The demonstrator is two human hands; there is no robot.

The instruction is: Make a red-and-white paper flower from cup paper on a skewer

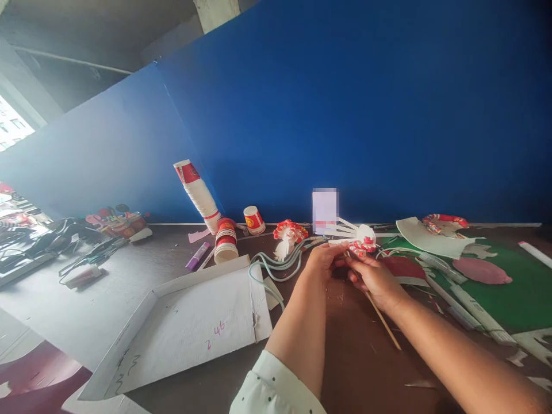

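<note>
Both my hands meet over the brown table, around a paper cup cut into strips (365, 233). Long white strips fan out from its pale base toward the left, and red-and-white folded bits bunch at its near side. My right hand (374, 280) is closed on the cut cup from the right. At its left side, the fingers of my left hand (321, 260) are pinched together by the strips; my fingers hide exactly what they grip. A thin wooden stick (383, 322) slants out below my right hand; I cannot tell whether it is held or lies on the table.
A shallow white box (202, 322) lies left, with grey cables (280, 270) beside it. Behind stand stacked paper cups (200, 198), a single cup (254, 221) and a finished-looking red-and-white cut cup (290, 231). A green cutting mat (495, 305) with paper scraps lies right, before a blue partition.
</note>
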